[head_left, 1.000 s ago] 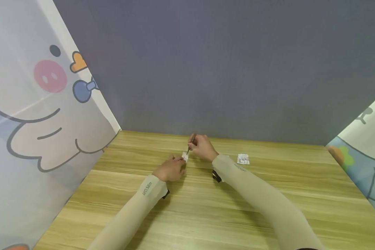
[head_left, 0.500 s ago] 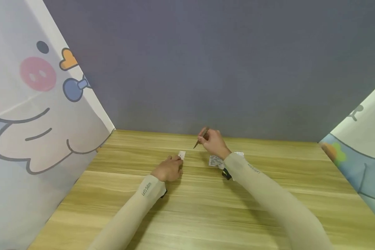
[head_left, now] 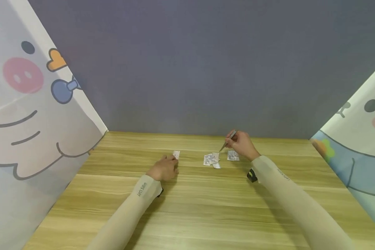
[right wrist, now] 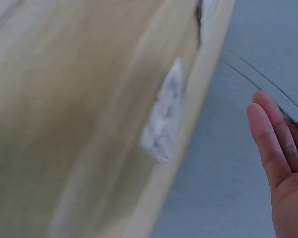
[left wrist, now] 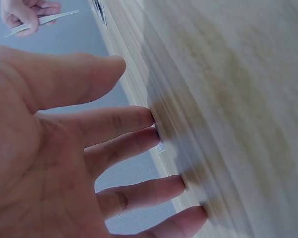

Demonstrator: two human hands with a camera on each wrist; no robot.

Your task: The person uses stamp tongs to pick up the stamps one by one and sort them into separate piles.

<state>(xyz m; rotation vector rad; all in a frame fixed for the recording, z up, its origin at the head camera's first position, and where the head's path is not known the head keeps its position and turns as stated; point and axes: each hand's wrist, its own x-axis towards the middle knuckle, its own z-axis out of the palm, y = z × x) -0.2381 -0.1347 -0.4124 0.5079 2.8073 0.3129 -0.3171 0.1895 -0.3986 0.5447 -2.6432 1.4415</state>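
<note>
My left hand (head_left: 163, 169) rests its fingertips on the table, touching the near end of a small white printed piece (head_left: 176, 154), paper or a packet. Seen from the left wrist, its fingers are spread and fairly straight, and the thumb stands apart. My right hand (head_left: 241, 144) pinches a pair of tweezers (head_left: 230, 138), tips pointing down and left. The two prongs (right wrist: 260, 85) stand apart in the right wrist view, with nothing between them. Just below the tips lies an overlapping pile of white printed pieces (head_left: 210, 159).
More printed white pieces (head_left: 232, 155) lie together right of the pile, beneath the right hand. A wood-grain table (head_left: 187, 208) meets a grey back panel (head_left: 187, 86). Cartoon-printed panels (head_left: 25, 139) stand at both sides.
My right hand has moved away from the left hand's piece to the right with the tweezers, uncovering the pile. The left hand keeps its fingertips at the piece. The head view has shifted right.
</note>
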